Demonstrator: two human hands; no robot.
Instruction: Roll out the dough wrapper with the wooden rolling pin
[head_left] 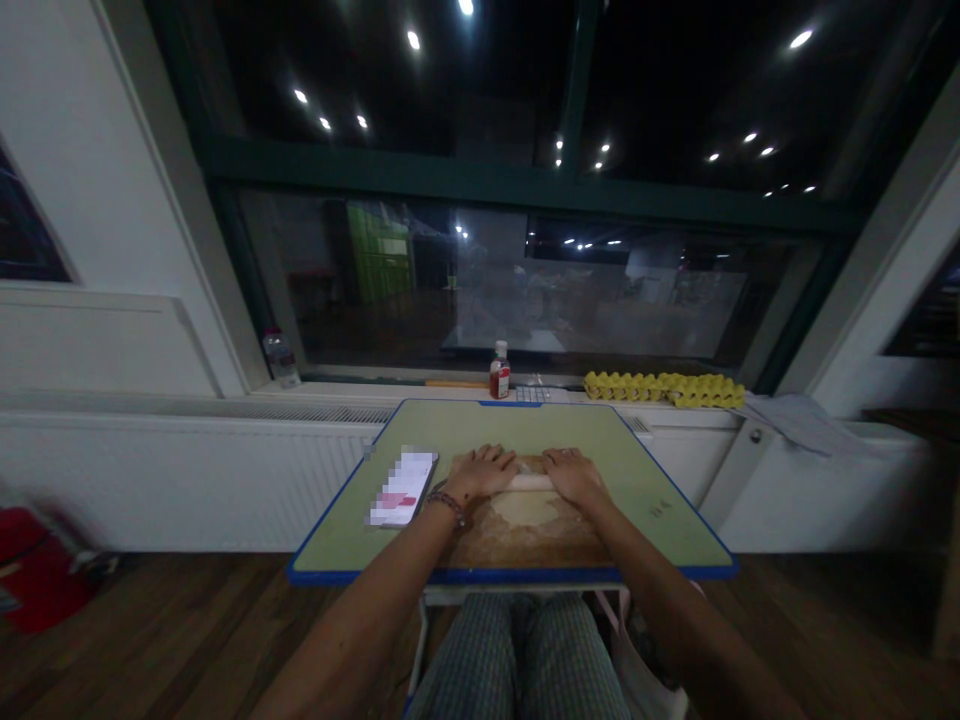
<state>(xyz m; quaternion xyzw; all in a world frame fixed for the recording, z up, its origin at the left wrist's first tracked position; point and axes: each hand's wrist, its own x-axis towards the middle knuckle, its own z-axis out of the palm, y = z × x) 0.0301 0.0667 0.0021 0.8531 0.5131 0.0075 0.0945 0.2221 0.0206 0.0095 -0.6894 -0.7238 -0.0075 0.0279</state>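
A pale wooden rolling pin (529,483) lies crosswise over a thin, flattened sheet of dough (526,508). Under the dough is a brown wooden board (517,551), dusted with flour near the front. My left hand (486,472) holds the pin's left end from above, its fingers reaching forward over it; a beaded bracelet circles that wrist. At the right end, my right hand (573,474) covers the pin the same way, a ring on one finger. Both hands hide the pin's ends. Left of the board rests a phone (405,489) with a lit, blurred screen.
The small green table (337,540) has a blue rim. Behind it, the windowsill holds a red-labelled bottle (499,372), a yellow egg tray (664,389), a clear plastic bottle (280,357) and a grey cloth (802,420). A red object (37,570) stands on the floor at left.
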